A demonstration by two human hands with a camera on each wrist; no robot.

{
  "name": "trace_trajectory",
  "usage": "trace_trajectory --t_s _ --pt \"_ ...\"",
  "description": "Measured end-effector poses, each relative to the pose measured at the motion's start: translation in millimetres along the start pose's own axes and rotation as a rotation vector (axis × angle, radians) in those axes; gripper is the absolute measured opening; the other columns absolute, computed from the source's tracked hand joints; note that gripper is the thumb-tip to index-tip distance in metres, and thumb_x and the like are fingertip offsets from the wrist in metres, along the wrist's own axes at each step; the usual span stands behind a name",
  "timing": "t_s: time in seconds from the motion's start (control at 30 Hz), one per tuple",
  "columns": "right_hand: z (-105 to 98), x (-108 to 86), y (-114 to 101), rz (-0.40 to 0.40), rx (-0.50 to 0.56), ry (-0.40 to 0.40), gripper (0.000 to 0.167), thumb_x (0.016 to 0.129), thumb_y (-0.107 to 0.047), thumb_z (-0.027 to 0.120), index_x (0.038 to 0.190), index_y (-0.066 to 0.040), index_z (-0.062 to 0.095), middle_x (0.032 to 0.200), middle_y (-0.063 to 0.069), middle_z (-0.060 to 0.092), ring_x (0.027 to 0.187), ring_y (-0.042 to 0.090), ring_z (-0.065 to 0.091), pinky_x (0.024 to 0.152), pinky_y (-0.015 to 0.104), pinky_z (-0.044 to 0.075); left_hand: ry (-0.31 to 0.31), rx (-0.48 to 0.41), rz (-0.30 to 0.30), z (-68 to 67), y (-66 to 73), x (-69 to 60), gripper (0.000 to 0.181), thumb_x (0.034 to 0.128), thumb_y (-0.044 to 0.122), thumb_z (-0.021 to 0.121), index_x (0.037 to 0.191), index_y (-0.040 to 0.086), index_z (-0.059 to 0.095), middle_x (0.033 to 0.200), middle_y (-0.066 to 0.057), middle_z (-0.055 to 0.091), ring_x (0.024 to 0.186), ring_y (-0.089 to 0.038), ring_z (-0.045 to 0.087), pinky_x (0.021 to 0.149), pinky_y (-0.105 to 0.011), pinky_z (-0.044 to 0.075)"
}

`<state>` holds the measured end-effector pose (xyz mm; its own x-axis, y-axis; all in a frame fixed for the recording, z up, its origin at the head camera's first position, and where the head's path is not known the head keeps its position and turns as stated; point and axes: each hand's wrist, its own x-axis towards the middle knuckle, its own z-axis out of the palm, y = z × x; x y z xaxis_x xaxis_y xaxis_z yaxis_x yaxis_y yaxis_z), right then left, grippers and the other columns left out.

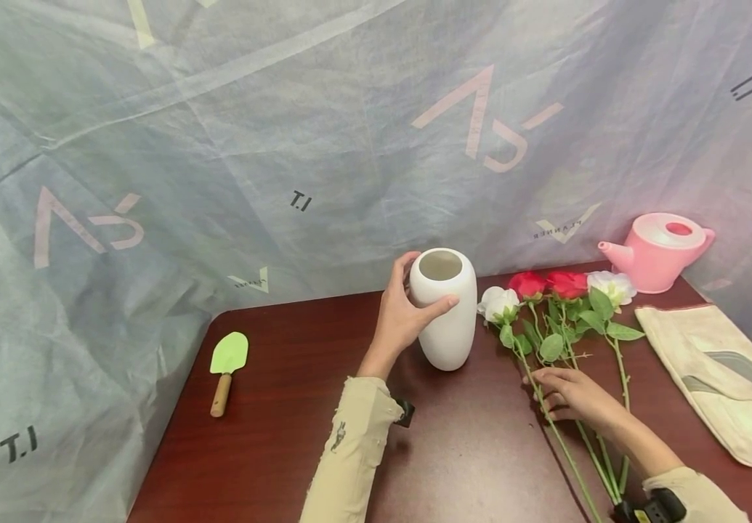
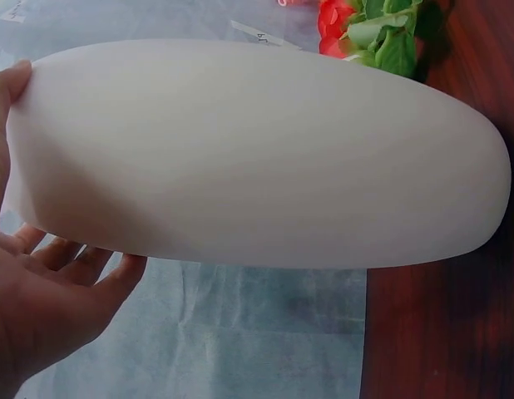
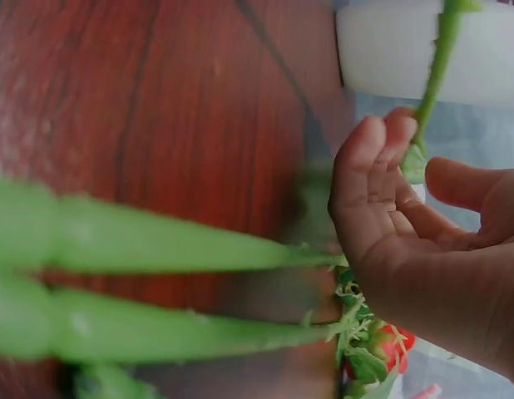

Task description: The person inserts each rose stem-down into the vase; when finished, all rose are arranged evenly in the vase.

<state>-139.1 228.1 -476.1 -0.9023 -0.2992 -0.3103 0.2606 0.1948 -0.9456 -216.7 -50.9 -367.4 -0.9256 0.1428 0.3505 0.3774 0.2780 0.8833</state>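
Long-stemmed white artificial rose [image 1: 499, 303] points forward-left past loose, unclosed fingers of the nearer right hand [image 1: 580, 400]; left hand [image 1: 400, 316] grips smooth white vase [image 1: 452, 330].

1. Wide free tabletop [image 1: 304, 392] between trowel [image 1: 228, 370] and left sleeve [image 1: 352, 443].
2. Vase [image 1: 449, 330] free from above; left hand [image 1: 403, 316] blocks its left side.
3. Roses [image 1: 568, 285] crowd its right.
4. Stems [image 3: 165, 237] beneath and beside the right hand [image 1: 578, 398] obstruct it.
5. Backdrop [image 1: 349, 145] closes off the rear.
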Motion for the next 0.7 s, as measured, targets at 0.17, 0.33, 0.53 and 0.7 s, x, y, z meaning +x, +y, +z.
trace_trajectory --t_s 0.17,0.33,0.53,0.7 --pt "-0.5 0.6 3.3 0.013 0.048 -0.019 0.047 0.1 -0.028 0.042 0.126 0.011 0.046 0.114 0.014 0.053 0.083 0.02 0.058 0.073 0.041 0.05 0.0 0.006 0.003 -0.4 0.9 0.3 0.079 0.0698 0.029 0.082 0.135 0.024 0.037 0.128 0.008 0.049 0.105 -0.006 0.052 0.086 -0.029 0.045" --pt "0.8 1.9 5.5 0.013 0.063 -0.029 0.037 0.1 -0.023 0.042 0.115 0.009 0.053 0.103 0.011 0.055 0.081 0.019 0.057 0.071 0.039 0.049 -0.005 0.011 0.003 -1.3 1.1 -0.3 0.079 0.0701 0.029 0.082 0.135 0.024 0.037 0.129 0.004 0.049 0.104 -0.008 0.053 0.085 -0.031 0.046" --pt "0.9 2.8 5.2 -0.007 0.088 -0.049 0.031 0.1 -0.02 0.042 0.109 0.007 0.054 0.094 0.008 0.055 0.078 0.018 0.057 0.069 0.037 0.05 -0.005 0.001 -0.004 -0.8 1.4 -0.6 0.079 0.0698 0.029 0.082 0.135 0.025 0.037 0.128 0.007 0.05 0.104 -0.007 0.053 0.085 -0.03 0.045" --pt "-0.8 2.8 3.3 -0.034 0.164 -0.088 0.03 0.099 -0.019 0.044 0.111 0.007 0.054 0.096 0.008 0.056 0.081 0.016 0.057 0.071 0.037 0.051 0.0 -0.006 0.005 -0.7 2.4 -0.4 0.079 0.0697 0.028 0.082 0.135 0.024 0.038 0.128 0.004 0.05 0.103 -0.007 0.053 0.085 -0.03 0.045"
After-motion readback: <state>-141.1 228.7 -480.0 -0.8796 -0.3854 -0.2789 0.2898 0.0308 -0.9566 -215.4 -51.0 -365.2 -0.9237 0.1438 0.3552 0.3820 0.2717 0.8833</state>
